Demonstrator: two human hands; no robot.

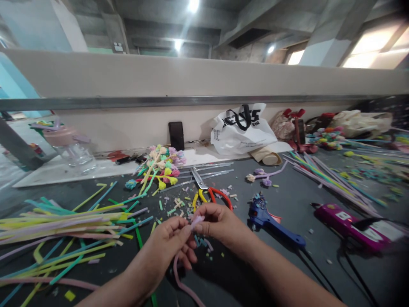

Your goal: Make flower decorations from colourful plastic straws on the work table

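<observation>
My left hand and my right hand meet low in the middle of the view over a dark table. Both pinch the pale lilac end of a pink pipe cleaner, whose tail curves down toward the bottom edge. Just beyond my fingers lie scissors with red and yellow handles among small coloured scraps. A bunch of finished pipe-cleaner flowers lies further back.
A heap of long coloured pipe cleaners spreads at the left. A blue glue gun and a magenta device with cables lie at the right. A white plastic bag, a black phone and a clear bottle stand by the back wall.
</observation>
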